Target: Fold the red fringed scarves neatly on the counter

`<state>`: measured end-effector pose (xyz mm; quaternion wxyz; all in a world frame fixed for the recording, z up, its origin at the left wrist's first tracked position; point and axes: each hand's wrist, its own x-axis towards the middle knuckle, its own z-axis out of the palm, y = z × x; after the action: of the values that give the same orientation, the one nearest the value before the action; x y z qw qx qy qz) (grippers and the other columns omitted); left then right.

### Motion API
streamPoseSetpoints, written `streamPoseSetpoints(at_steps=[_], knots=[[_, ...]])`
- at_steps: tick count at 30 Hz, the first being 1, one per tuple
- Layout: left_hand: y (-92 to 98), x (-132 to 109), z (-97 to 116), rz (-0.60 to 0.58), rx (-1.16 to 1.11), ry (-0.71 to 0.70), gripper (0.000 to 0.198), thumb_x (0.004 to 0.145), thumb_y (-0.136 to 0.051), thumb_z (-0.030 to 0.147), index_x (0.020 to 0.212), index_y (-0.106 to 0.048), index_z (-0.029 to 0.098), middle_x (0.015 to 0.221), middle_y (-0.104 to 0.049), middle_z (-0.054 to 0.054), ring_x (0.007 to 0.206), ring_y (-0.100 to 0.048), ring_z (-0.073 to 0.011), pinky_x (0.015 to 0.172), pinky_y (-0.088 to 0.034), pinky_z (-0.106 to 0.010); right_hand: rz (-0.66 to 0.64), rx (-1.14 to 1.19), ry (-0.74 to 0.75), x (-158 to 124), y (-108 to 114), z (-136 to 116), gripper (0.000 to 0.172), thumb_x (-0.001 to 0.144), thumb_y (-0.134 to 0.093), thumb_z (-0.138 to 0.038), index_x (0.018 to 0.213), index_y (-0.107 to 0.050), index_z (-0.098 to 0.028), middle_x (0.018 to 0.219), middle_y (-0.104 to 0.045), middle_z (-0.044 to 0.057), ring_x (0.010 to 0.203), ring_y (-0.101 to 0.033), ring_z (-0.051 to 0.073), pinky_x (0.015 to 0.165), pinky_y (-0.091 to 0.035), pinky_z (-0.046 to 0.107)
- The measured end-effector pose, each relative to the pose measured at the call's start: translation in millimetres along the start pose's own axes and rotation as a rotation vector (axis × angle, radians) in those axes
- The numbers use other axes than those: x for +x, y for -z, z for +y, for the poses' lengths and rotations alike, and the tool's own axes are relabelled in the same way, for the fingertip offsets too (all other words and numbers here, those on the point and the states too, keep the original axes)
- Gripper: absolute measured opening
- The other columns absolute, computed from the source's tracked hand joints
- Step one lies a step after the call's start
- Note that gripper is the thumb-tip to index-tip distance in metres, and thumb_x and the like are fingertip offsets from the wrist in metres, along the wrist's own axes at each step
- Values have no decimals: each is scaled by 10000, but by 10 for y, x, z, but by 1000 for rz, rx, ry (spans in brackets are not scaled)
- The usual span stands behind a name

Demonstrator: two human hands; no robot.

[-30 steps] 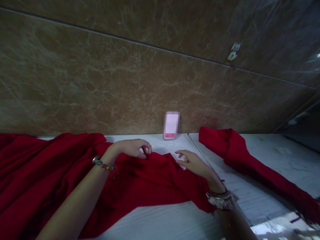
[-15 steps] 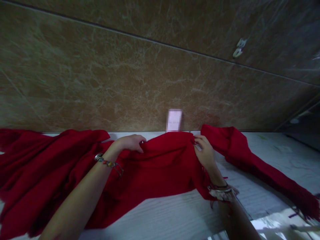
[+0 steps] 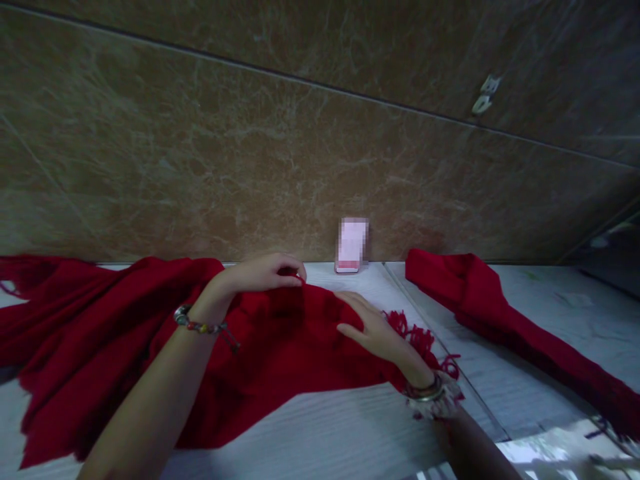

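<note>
While pinching in left hand (image 3: 265, 272) far edge of red cloth (image 3: 300, 353) on worktop (image 3: 320, 433), left to middle | resting right hand (image 3: 373, 328) on it, spread, not gripping | could bunch it by uneven tugging

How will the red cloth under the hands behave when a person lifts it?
The red cloth is probably floppy and would likely droop if lifted by one edge, as it lies in soft folds. Its fringe may swing or tangle, since it lies loose and curled.
</note>
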<state>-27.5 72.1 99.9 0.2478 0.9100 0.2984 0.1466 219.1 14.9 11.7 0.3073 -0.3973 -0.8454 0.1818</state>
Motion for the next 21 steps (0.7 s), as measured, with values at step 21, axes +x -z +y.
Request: streamPoseSetpoints(at_steps=[21], knots=[[-1,-17,-462,633,-160,396,206,680,-447,365,682,-522,174,654,-547,3,639,-511,-146,586,-403,-244,189,56,-13,-3,138,100,186,786,-532,-253,968,-538,-215,947,-574,59,909,-537,186,827,-445,373]])
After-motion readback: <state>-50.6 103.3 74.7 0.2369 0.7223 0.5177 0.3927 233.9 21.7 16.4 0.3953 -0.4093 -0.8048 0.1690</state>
